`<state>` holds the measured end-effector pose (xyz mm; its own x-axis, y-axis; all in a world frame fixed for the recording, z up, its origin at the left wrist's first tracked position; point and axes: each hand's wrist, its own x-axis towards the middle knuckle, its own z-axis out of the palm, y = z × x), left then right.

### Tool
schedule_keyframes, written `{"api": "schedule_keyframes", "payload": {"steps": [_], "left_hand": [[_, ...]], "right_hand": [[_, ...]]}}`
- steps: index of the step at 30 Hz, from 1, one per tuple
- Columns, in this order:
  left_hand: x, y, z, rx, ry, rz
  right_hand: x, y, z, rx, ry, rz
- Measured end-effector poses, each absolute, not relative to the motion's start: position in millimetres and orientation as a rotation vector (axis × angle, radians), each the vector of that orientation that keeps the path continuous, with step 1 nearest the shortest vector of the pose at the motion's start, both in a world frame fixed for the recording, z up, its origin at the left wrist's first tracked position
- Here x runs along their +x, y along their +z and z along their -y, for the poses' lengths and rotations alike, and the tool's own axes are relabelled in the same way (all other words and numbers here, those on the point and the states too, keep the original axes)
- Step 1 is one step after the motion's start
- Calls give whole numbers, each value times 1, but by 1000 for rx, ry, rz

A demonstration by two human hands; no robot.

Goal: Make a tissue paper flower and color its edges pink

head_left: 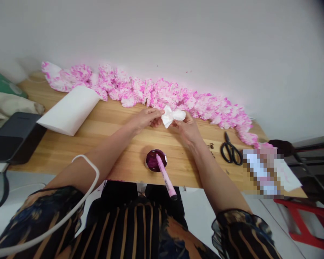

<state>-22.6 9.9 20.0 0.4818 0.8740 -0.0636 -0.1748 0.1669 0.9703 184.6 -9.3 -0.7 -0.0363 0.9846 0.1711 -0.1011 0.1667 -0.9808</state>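
Along the wall, a long row of pink-and-white paper bunches point(162, 91) looks done, though from here I can't make out how they're joined. The small white paper piece point(167, 117) is held up just in front of the row, pinched by the left hand point(152, 118) and the right hand point(188, 128), fingers closed on either side. It shows no pink, so its colouring seems left to do; the pink marker point(166, 178) rests in the purple dish point(148, 165).
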Motion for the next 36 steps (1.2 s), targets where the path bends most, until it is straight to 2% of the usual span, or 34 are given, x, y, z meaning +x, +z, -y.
{"api": "schedule_keyframes", "payload": {"steps": [22, 36], "left_hand": [[-26, 20, -15, 1122, 879, -809], [-20, 23, -9, 1275, 845, -961]], "right_hand": [[185, -1, 12, -1036, 1209, 1294], [180, 12, 21, -1225, 534, 1604]]}}
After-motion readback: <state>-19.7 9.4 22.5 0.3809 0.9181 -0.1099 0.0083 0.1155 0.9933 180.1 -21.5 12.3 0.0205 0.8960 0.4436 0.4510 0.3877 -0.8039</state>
